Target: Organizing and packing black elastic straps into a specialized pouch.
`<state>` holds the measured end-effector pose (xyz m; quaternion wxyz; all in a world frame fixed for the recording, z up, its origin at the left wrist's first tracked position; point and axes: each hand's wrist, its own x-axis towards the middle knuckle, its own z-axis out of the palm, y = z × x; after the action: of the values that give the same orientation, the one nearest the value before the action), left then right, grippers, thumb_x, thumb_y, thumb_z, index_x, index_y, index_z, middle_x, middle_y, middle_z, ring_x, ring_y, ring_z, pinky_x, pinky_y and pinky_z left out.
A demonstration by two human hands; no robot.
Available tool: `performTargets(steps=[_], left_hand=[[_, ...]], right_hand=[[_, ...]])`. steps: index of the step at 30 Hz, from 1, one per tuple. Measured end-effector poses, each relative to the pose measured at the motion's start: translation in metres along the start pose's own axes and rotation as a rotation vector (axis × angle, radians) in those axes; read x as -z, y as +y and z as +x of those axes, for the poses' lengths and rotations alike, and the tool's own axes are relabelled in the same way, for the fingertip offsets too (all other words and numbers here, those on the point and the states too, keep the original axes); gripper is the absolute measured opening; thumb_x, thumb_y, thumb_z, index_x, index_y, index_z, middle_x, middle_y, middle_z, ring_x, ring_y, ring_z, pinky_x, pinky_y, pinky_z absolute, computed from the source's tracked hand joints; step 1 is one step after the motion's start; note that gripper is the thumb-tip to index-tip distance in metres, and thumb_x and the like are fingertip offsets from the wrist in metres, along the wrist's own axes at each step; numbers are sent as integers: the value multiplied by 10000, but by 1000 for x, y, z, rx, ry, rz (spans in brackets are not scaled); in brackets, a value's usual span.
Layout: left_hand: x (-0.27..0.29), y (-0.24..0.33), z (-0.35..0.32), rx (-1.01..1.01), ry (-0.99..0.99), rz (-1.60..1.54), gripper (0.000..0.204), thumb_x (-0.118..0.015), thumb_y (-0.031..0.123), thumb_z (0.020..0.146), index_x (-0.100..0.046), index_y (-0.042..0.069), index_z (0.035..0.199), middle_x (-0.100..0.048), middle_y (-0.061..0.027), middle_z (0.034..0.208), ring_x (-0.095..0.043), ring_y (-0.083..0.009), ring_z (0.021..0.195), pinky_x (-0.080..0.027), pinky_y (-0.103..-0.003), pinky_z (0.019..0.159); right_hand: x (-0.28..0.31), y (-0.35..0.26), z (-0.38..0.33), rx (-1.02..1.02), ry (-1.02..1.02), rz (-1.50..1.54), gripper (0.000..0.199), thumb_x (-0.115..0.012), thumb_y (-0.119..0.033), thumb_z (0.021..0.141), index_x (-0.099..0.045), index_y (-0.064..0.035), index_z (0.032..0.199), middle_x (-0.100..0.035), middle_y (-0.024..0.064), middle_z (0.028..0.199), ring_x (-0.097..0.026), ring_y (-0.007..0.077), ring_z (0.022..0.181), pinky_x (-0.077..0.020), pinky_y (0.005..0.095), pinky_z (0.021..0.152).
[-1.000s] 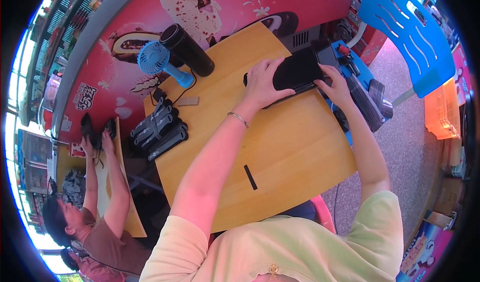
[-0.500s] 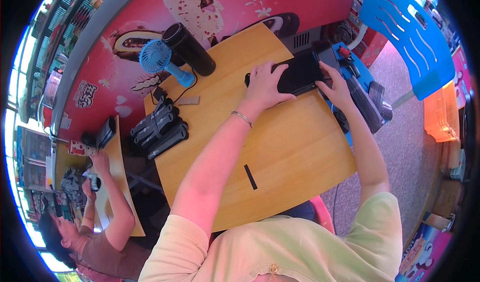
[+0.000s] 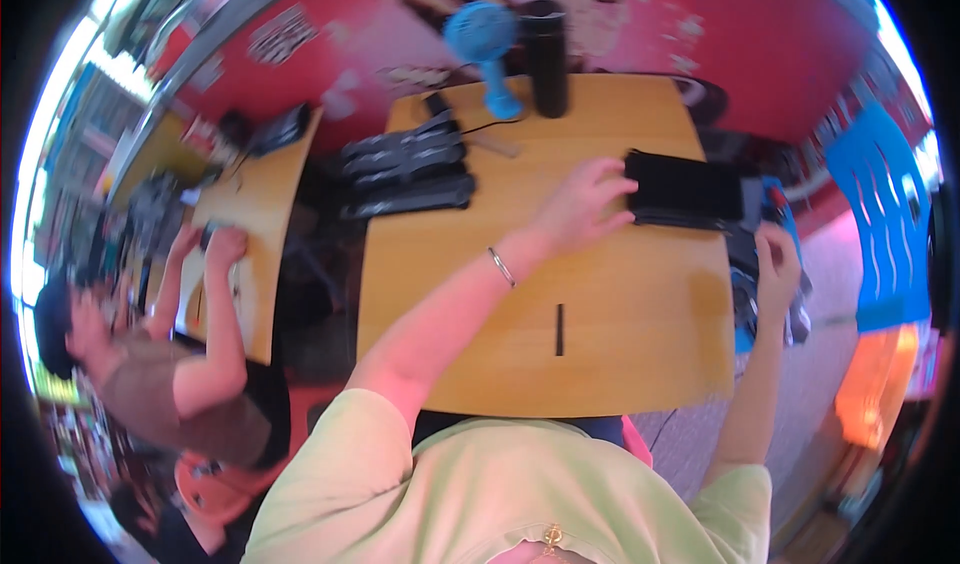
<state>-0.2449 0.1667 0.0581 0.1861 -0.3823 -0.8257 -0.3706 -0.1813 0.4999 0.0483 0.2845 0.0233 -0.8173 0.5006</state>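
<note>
A flat black rectangular stack point(image 3: 685, 190), perhaps pouches or cases, lies at the right edge of the wooden table point(image 3: 480, 294). My left hand point(image 3: 585, 209) is at its left end, fingers spread and reaching its edge. Past the table's right edge, my right hand point(image 3: 778, 267) hangs apart from the stack, its fingers curled together; whether anything small is between them is hidden. Below that hand, dark and grey items lie on a blue seat, partly covered. Bundled black strap-like pieces point(image 3: 408, 169) rest at the table's left side.
A blue handheld fan point(image 3: 482, 34) and a black tumbler point(image 3: 545, 59) stand at the back. One short black strip point(image 3: 560, 330) lies near the front. At right are a blue chair point(image 3: 880, 224) and an orange crate point(image 3: 875, 389). A co-worker point(image 3: 170, 384) sits at another table, left.
The view has turned, so the table looks straighter. My right hand has let go of the black stack and moved off the table's right side. My left hand has loosened to the stack's left edge.
</note>
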Motion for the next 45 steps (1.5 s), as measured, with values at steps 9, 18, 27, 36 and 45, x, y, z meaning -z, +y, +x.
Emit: performTargets(steps=[9, 18, 27, 36, 45], left_hand=[[125, 11, -202, 429, -6, 182, 365, -660, 224, 831, -588, 63, 1151, -519, -172, 1213, -468, -354, 1162, -394, -412, 970], [135, 15, -280, 530, 118, 380, 373, -658, 254, 812, -592, 37, 1109, -515, -164, 1233, -453, -347, 1190, -357, -429, 1013], [137, 14, -286, 558, 190, 329, 344, -646, 259, 821, -604, 45, 1086, -520, -152, 1227, -447, -347, 1192, -336, -435, 1027], [159, 44, -241, 485, 338, 11, 265, -722, 283, 763, -649, 81, 917, -596, -79, 1033, -544, -279, 1035, -396, -392, 917], [216, 180, -96, -290, 319, -828, 511, -788, 538, 613, -650, 76, 784, -623, -52, 809, -590, -221, 843, -420, -338, 805]], right_hand=[[-104, -90, -62, -9, -563, -43, 41, -606, -24, 856, -612, 13, 840, -598, 37, 783, -563, 97, 700, -446, 218, 624], [-199, -102, -93, -106, -800, 183, 93, -581, -80, 897, -622, -2, 867, -621, 23, 770, -571, 85, 687, -441, 212, 610], [-221, -82, -105, -246, -714, 125, 212, -537, -169, 943, -601, -45, 784, -530, -25, 661, -469, 42, 606, -374, 197, 549], [-226, -76, -108, -77, -660, 72, 127, -599, -125, 903, -567, -41, 813, -517, -47, 678, -464, 27, 628, -374, 185, 570], [-226, -79, -115, -257, -648, 192, 130, -619, -111, 890, -561, -45, 794, -539, -41, 652, -475, 25, 587, -371, 186, 528]])
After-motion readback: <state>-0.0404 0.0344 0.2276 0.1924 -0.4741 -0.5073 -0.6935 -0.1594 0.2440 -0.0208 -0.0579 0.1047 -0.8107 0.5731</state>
